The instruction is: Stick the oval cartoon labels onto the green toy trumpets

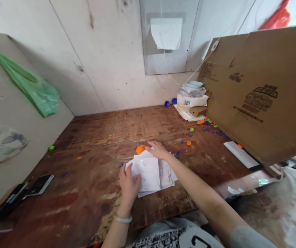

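Note:
Several white paper sheets (149,175) lie overlapping in a loose pile near the table's front edge, with faint marks on some of them. My left hand (129,181) rests at the pile's left edge, its fingers apart and curved over the paper. At the far edge of the pile is my right hand (157,150), fingers stretched out towards an orange plastic piece (140,149) that lies just behind the sheets. Whether the right fingertips touch that piece I cannot tell.
A brown wooden table (93,131) carries small scattered plastic bits. A stack of boxes and papers (192,98) stands at the back right beside a large cardboard panel (262,93). A phone (39,185) lies at the left; a green bag (38,91) hangs above.

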The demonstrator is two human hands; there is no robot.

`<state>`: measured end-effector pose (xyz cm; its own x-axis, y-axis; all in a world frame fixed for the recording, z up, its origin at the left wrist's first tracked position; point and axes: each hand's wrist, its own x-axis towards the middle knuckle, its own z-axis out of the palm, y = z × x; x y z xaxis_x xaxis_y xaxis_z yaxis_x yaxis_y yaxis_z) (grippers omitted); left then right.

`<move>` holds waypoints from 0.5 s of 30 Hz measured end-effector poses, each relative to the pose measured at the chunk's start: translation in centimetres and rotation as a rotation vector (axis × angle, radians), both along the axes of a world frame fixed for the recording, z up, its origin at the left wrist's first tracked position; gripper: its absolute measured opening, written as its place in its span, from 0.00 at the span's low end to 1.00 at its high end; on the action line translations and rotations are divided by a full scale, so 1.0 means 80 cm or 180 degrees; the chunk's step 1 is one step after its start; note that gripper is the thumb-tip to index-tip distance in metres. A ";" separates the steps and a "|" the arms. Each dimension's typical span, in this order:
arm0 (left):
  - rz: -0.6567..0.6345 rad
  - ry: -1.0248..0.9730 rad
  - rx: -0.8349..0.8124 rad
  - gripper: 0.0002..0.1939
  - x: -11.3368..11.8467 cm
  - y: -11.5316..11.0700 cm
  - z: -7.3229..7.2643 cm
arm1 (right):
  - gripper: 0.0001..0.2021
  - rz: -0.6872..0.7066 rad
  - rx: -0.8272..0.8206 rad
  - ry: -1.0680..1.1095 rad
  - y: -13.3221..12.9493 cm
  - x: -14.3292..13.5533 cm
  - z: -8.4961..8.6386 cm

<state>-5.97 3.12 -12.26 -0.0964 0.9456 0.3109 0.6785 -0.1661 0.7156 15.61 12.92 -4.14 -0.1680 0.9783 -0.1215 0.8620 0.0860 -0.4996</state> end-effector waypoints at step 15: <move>-0.0308 0.0539 0.0328 0.29 -0.031 -0.074 -0.022 | 0.19 0.0030 -0.0226 -0.0181 -0.137 -0.008 0.001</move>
